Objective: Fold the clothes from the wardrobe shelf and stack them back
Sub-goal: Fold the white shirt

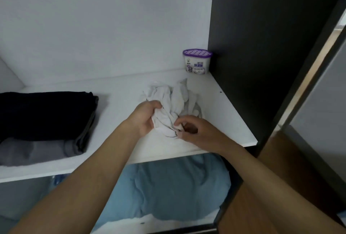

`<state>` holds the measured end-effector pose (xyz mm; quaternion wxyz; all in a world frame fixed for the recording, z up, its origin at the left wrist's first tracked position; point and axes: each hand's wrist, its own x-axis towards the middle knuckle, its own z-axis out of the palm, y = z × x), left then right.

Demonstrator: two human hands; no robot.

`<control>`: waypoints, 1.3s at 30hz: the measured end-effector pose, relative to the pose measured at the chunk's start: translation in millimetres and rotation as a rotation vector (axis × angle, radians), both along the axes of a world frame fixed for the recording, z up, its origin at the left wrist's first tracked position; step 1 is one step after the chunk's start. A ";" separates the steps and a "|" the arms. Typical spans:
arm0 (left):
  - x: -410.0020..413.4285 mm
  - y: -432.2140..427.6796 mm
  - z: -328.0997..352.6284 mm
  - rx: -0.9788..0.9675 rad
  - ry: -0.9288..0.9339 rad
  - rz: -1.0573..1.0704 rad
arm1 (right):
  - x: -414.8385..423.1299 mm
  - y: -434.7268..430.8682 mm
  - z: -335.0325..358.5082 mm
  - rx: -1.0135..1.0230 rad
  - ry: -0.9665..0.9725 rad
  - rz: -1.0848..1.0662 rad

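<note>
Left hand point(146, 119) grips cloth point(174, 99); right hand point(194, 132) pinches.

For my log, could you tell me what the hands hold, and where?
Left hand and right hand grip the white garment at its near end.

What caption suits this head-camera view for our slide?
Left hand and right hand grip a crumpled white garment on the wardrobe shelf beside a folded dark stack.

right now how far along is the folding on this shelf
Done: a black garment lies folded on a grey garment at the left of the shelf. In hand: the left hand and right hand both grip a crumpled white garment, not yet folded. Left: fold it and stack it.
</note>
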<state>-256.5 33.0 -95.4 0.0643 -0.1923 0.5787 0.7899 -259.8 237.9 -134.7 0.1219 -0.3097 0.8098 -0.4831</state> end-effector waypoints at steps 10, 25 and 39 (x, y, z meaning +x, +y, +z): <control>174.9 -47.0 12.4 -0.218 0.180 -0.230 | 140.2 -57.7 32.1 -0.486 -0.397 -0.379; 420.2 -158.7 -92.4 -0.128 0.008 0.296 | 324.8 -83.1 0.4 -0.357 -0.266 -0.527; 510.5 -89.5 -190.4 -0.671 -0.101 -0.301 | 402.8 -78.3 -27.2 -0.610 -0.883 -0.314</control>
